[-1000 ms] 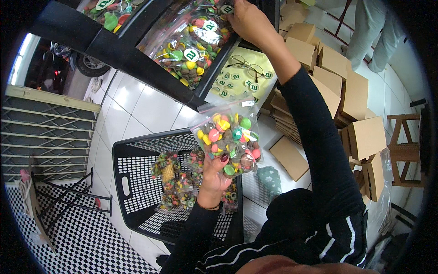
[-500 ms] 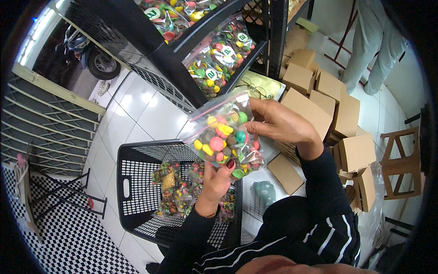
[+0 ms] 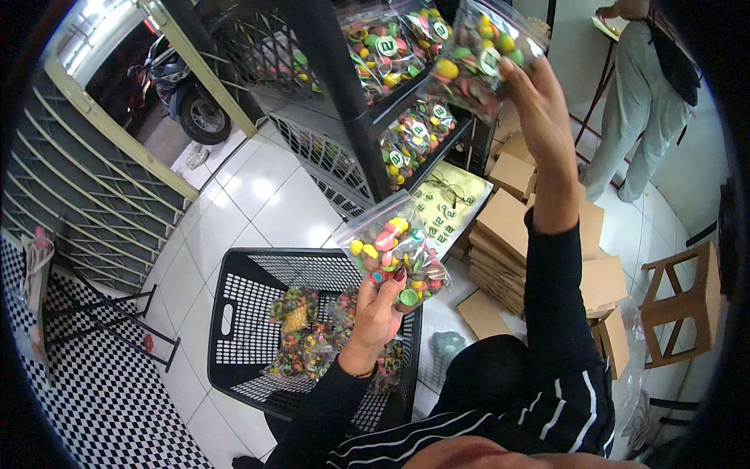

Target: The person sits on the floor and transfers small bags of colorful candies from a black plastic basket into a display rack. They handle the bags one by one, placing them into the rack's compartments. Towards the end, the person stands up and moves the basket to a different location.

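Observation:
My left hand [image 3: 380, 306] holds a clear zip bag of coloured sweets [image 3: 391, 248] over a black plastic basket [image 3: 244, 313]. Higher up, my right hand [image 3: 536, 95] grips a second clear bag of coloured sweets [image 3: 475, 53] at the black metal shelf rack [image 3: 344, 102]. More sweet bags [image 3: 410, 144] lie on the rack's shelves. Several bags of sweets [image 3: 305, 336] rest in the basket's bottom.
Flat and folded cardboard boxes [image 3: 508, 227] are stacked on the white tiled floor to the right. A sheet of round stickers with spectacles on it [image 3: 445, 207] lies under the rack. Another person [image 3: 637, 109] stands at the back right. A wooden stool [image 3: 680, 301] stands right.
My right hand has lifted away from the bag in my left hand and risen to the upper shelf with another bag in it. The view has tilted upward.

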{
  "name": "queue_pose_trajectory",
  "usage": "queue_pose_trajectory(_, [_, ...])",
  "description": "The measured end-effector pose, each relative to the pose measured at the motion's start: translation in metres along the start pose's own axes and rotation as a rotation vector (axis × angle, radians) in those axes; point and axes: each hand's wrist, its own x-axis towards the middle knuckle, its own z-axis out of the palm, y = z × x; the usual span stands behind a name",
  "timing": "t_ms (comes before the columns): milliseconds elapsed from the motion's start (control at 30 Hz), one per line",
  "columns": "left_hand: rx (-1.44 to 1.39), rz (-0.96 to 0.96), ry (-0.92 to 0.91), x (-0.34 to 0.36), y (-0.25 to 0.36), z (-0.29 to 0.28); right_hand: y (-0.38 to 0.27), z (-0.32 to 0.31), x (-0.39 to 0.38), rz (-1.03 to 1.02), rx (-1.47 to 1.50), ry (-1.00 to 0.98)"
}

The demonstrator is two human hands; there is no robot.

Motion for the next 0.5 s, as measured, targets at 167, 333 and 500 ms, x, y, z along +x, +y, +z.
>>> queue_pose_trajectory(167, [0.005, 0.003, -0.024, -0.009, 0.018, 0.006, 0.013, 0.056, 0.05, -0.127, -0.008, -0.155])
queue_pose_trajectory(333, [-0.005, 0.028, -0.04, -0.016, 0.023, 0.004, 0.016, 0.098, 0.068, -0.085, -0.183, -0.446])
queue_pose_trajectory(500, [0.007, 0.029, 0.004, -0.021, 0.027, -0.003, 0.017, 0.121, 0.062, -0.012, -0.171, -0.448])
